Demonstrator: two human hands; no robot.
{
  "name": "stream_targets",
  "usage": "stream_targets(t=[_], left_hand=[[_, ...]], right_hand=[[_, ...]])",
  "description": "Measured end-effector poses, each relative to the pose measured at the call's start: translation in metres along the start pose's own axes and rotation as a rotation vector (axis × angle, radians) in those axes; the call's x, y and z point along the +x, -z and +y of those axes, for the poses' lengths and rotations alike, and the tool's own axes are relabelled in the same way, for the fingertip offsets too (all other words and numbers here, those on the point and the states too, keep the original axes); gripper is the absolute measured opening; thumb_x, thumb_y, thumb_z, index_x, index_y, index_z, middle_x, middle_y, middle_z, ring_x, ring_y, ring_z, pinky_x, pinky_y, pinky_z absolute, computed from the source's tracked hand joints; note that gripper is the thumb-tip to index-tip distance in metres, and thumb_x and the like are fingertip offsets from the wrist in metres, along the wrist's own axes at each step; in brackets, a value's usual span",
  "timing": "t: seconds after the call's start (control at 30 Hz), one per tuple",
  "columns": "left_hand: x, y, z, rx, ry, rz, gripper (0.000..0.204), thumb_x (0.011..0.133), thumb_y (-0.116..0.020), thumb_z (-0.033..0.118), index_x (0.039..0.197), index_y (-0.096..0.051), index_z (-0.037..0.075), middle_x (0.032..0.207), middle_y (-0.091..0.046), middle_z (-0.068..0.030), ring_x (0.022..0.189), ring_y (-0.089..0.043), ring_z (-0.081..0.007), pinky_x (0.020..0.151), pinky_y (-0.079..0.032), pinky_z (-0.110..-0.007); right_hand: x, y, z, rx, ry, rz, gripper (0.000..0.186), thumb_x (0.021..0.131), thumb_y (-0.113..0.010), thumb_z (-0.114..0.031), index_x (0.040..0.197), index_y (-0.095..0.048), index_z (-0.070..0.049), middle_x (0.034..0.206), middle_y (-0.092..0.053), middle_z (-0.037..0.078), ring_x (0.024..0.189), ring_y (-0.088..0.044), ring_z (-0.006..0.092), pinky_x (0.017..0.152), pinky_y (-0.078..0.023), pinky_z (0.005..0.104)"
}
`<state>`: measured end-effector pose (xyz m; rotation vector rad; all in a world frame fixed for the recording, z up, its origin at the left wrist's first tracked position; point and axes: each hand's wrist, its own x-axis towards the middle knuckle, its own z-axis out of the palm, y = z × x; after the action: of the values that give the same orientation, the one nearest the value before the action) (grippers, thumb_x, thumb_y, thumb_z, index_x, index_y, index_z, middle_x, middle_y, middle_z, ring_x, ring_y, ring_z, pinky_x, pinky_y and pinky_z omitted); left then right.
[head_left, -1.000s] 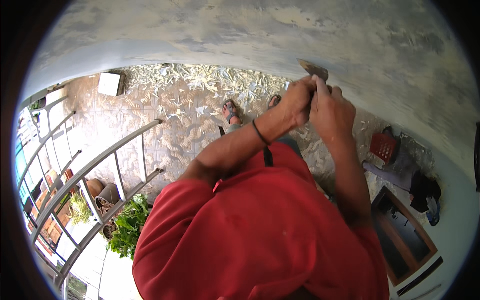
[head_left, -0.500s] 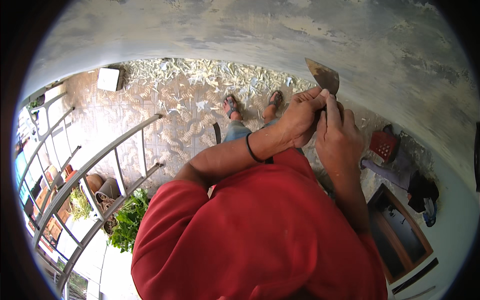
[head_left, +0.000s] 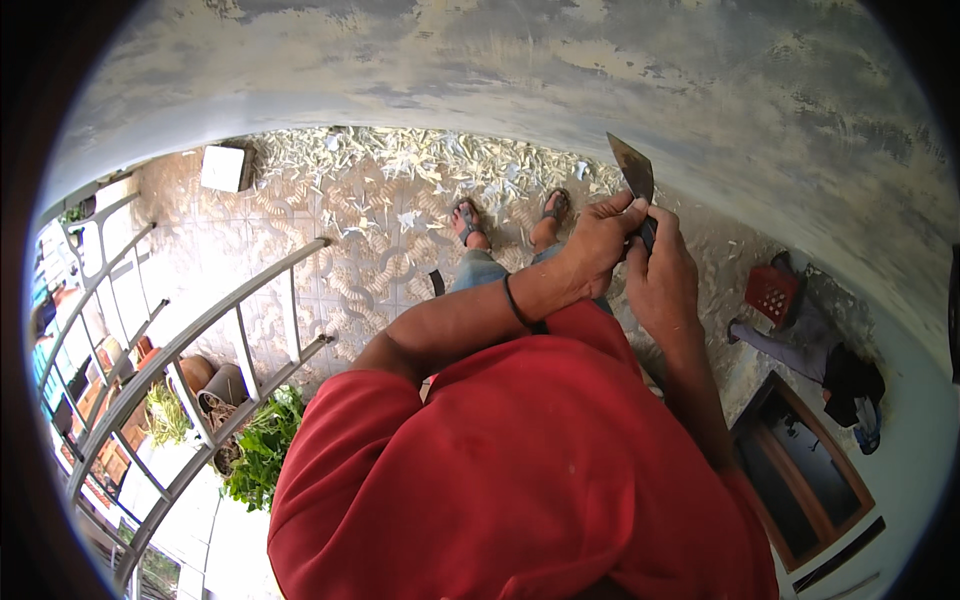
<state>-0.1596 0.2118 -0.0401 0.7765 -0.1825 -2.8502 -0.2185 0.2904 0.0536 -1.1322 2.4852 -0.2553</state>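
In both my hands, in front of the mottled grey wall (head_left: 720,90), is a metal scraper (head_left: 632,165) with a worn, pointed blade tilted upward and a dark handle. My left hand (head_left: 600,245) is closed, its thumb pressed at the base of the blade. My right hand (head_left: 660,280) is closed round the handle just beside it, fingertips close to the left thumb. Below, my sandalled feet (head_left: 470,225) stand near pale flakes (head_left: 420,150) strewn along the wall's foot.
Metal ladders (head_left: 200,330) fill the left side, with potted green plants (head_left: 265,440) behind. A pale square block (head_left: 223,167) lies near the wall. At the right are a red perforated crate (head_left: 772,293), a dark cloth heap (head_left: 848,385) and a wooden-framed panel with dark glass (head_left: 800,470).
Compared with a second ago, both hands are lower and closer to my body, and the blade points more steeply upward. Since half a second ago it has swung slightly leftward.
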Motion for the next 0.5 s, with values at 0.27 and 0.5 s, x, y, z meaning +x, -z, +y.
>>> stream_targets(t=[0.27, 0.5], left_hand=[[-0.025, -0.05, -0.005, -0.048, 0.139, -0.007, 0.023, 0.111, -0.057, 0.028, 0.103, -0.07, 0.011, 0.094, -0.069, -0.0004, 0.085, -0.066, -0.0121, 0.075, -0.057, -0.031], [-0.017, -0.072, -0.01, -0.022, 0.045, -0.139, 0.027, 0.111, -0.055, 0.031, 0.104, -0.071, 0.01, 0.095, -0.07, -0.0021, 0.086, -0.066, -0.0143, 0.078, -0.057, -0.033]], right_hand=[[-0.033, 0.043, -0.003, -0.105, 0.032, 0.222, 0.037, 0.1, -0.062, -0.016, 0.136, -0.064, -0.011, 0.11, -0.07, 0.014, 0.094, -0.071, 0.0339, 0.075, -0.058, 0.0445], [-0.017, 0.056, -0.005, -0.245, 0.054, 0.403, 0.031, 0.099, -0.066, -0.018, 0.128, -0.072, -0.015, 0.093, -0.071, 0.01, 0.081, -0.071, 0.0307, 0.068, -0.057, 0.0435]])
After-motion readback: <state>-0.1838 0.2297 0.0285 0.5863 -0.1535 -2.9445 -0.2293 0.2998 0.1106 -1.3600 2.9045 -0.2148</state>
